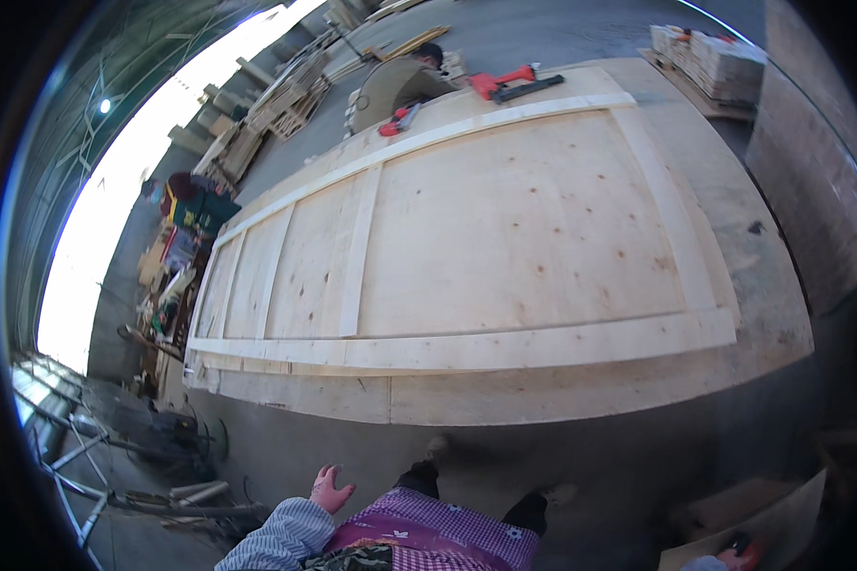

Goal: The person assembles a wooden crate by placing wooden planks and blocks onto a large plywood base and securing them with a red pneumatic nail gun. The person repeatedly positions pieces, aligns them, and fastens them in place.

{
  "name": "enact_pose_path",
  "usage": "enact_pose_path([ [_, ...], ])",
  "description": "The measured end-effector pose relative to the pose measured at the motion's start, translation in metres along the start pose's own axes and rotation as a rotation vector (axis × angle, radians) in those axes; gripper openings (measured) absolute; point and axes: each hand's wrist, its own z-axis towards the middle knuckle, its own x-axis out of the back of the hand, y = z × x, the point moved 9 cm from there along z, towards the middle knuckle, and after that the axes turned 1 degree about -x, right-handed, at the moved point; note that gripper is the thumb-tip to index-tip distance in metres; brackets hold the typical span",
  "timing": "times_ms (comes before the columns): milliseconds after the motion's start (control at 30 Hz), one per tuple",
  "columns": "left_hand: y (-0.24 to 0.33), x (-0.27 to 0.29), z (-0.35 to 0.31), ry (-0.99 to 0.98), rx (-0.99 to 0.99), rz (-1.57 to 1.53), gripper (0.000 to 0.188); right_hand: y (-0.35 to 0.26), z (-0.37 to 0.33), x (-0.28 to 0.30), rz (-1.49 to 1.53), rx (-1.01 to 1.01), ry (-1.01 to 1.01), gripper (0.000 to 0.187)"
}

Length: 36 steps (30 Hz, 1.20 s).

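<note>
Left hand [330,491] hangs open and empty near the plywood panel [505,238]; right hand unseen.

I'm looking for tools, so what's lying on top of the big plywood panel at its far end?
On the plywood panel, a large red power tool and a smaller red tool lie near a crouching person. Anything behind that person is hidden.

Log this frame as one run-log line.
left hand: empty, fingers spread, by the side | right hand: out of view | plywood panel: flat, battens on top | another person: far edge, near red tools
</note>
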Motion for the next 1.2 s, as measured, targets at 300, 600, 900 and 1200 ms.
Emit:
enact_pose_path([
  [300, -0.017, 0.06, 0.15, 0.134, -0.399, 0.19, 0.077, -0.575, -0.418, 0.322, 1.097, 1.013, -0.542, 0.051],
  [600, -0.025, 0.109, 0.39, 0.002, -0.795, 0.315, 0.099, -0.835, -0.819, 0.448, 0.647, 1.246, -0.855, 0.091],
  [900, -0.027, 0.112, 0.402, -0.167, -0.933, 0.062, 0.08, -0.919, -0.884, 0.448, 0.429, 1.191, -0.574, 0.079],
  [1200, -0.015, 0.141, 0.397, -0.26, -0.839, 0.024, 0.083, -0.848, -0.77, 0.409, 0.163, 1.08, -0.753, 0.081],
])
